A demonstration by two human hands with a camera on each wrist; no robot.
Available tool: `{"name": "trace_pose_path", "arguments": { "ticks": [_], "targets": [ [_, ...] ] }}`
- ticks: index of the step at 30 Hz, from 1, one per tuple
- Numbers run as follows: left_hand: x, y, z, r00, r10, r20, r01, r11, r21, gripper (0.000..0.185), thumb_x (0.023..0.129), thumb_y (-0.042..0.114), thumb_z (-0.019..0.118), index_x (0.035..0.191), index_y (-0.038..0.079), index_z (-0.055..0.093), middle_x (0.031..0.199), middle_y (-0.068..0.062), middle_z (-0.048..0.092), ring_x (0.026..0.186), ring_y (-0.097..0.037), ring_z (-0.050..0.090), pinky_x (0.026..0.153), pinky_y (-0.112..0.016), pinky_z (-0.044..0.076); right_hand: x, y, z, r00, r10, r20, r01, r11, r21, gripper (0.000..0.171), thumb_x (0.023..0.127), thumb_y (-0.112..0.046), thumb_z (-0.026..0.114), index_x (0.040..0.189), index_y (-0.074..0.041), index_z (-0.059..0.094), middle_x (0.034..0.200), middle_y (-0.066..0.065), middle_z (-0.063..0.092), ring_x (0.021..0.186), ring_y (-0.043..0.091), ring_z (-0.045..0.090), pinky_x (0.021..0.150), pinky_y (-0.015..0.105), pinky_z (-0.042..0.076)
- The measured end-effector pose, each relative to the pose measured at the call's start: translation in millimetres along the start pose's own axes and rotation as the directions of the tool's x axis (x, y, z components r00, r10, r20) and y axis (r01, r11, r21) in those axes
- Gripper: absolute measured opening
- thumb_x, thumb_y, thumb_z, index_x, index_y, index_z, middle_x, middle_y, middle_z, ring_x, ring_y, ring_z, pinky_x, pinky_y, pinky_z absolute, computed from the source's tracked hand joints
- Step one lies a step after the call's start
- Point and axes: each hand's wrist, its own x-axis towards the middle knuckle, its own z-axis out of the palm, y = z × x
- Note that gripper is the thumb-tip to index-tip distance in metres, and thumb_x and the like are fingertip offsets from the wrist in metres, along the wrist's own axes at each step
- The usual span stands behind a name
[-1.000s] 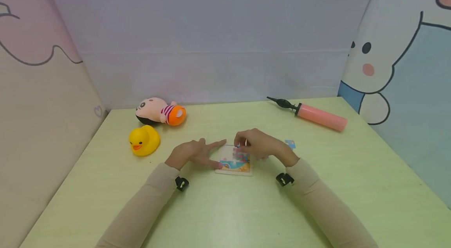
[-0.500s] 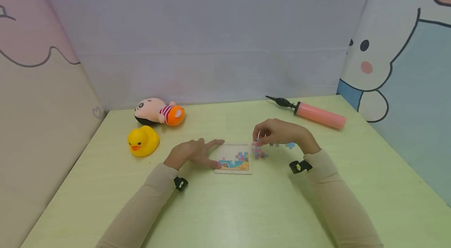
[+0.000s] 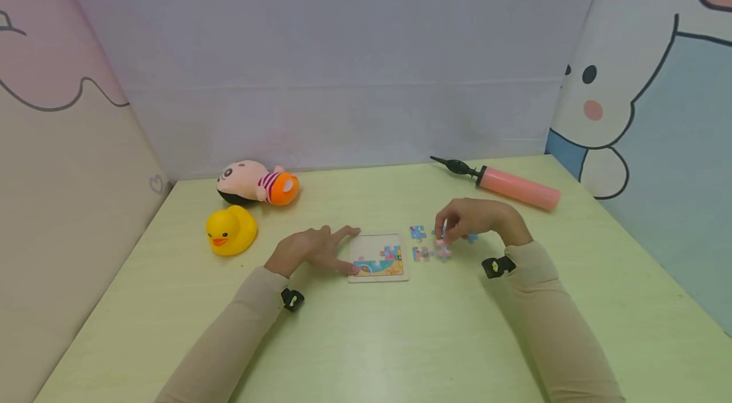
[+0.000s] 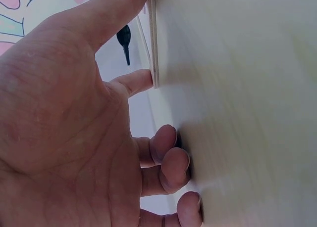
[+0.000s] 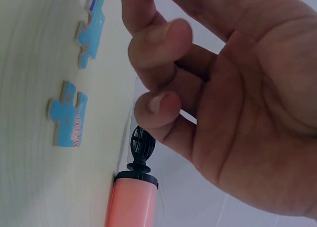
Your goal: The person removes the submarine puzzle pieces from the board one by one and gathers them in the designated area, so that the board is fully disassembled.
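In the head view a small square puzzle board (image 3: 377,279) lies flat, part of its tray filled with printed pieces along the bottom and right. My left hand (image 3: 313,249) rests at its left side, thumb on the lower left corner and index finger stretched to the upper left. The left wrist view shows thumb and index finger (image 4: 136,81) at the board's edge (image 4: 154,49), the other fingertips down on the table. To the right, my right hand (image 3: 477,218) pinches a pink puzzle piece (image 3: 440,242) close over the loose pieces; its fingertips are cut off in the right wrist view.
Several loose puzzle pieces (image 3: 422,254) lie right of the board, a blue one (image 5: 69,118) nearest the right wrist camera. A pink hand pump (image 3: 517,188) lies at the back right. A yellow rubber duck (image 3: 231,230) and a doll (image 3: 257,183) are at the left.
My right hand has moved from over the board rightward to the loose pieces, a pink piece at its fingertips. The left hand has stayed at the board's left side.
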Motion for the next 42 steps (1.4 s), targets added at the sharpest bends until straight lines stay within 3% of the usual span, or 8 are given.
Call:
{"name": "trace_pose_path", "arguments": {
  "ticks": [7, 19, 24, 32, 42],
  "targets": [
    [1.0, -0.1, 0.8, 1.0, -0.007, 0.006, 0.007, 1.0, 0.004, 0.091, 0.083, 0.071, 0.064, 0.157, 0.037, 0.024, 0.134, -0.02, 0.049, 0.105, -0.038, 0.057, 0.089, -0.057, 0.047, 2, 8, 1, 0.994, 0.104, 0.01, -0.104, 0.994, -0.02, 0.009, 0.091, -0.004, 0.068, 0.099, -0.006, 0.072, 0.083, 0.003, 0.063, 0.072, 0.015, 0.052, 0.064, 0.028, 0.044],
    [0.2, -0.3, 0.2, 1.0, 0.003, 0.004, -0.003, 1.0, -0.001, 0.091, 0.083, 0.071, 0.064, 0.158, 0.037, 0.024, 0.135, -0.021, 0.048, 0.105, -0.038, 0.057, 0.089, -0.058, 0.047, 1, 7, 2, 0.987, 0.161, -0.009, -0.161, 0.984, -0.07, 0.017, 0.088, 0.0, 0.066, 0.103, -0.007, 0.071, 0.089, 0.006, 0.065, 0.071, 0.016, 0.055, 0.064, 0.029, 0.047],
    [-0.2, -0.2, 0.1, 1.0, 0.0, 0.01, 0.0, 1.0, -0.007, 0.092, 0.083, 0.071, 0.064, 0.158, 0.037, 0.024, 0.136, -0.021, 0.048, 0.106, -0.039, 0.057, 0.09, -0.059, 0.047, 5, 3, 4, 0.99, 0.129, -0.049, -0.134, 0.984, -0.12, 0.02, 0.088, 0.0, 0.065, 0.103, -0.01, 0.072, 0.092, 0.005, 0.065, 0.074, 0.016, 0.056, 0.067, 0.03, 0.047],
    [-1.0, -0.6, -0.6, 1.0, 0.021, 0.009, -0.021, 1.0, -0.004, 0.09, 0.084, 0.07, 0.063, 0.158, 0.035, 0.024, 0.141, -0.024, 0.044, 0.11, -0.042, 0.056, 0.089, -0.06, 0.047, 20, -12, 15, 0.998, 0.002, -0.06, -0.012, 0.986, -0.169, 0.02, 0.09, -0.002, 0.065, 0.106, -0.011, 0.072, 0.095, 0.001, 0.069, 0.081, 0.013, 0.061, 0.074, 0.032, 0.049],
    [-1.5, -0.1, -1.3, 1.0, 0.021, 0.009, -0.021, 1.0, -0.007, 0.09, 0.085, 0.07, 0.063, 0.158, 0.035, 0.024, 0.141, -0.024, 0.044, 0.111, -0.042, 0.056, 0.089, -0.06, 0.047, 35, -30, 29, 0.992, -0.078, -0.101, 0.058, 0.98, -0.192, 0.016, 0.092, -0.004, 0.066, 0.107, -0.008, 0.069, 0.085, 0.001, 0.066, 0.072, 0.013, 0.057, 0.07, 0.029, 0.047]
  ]
}}
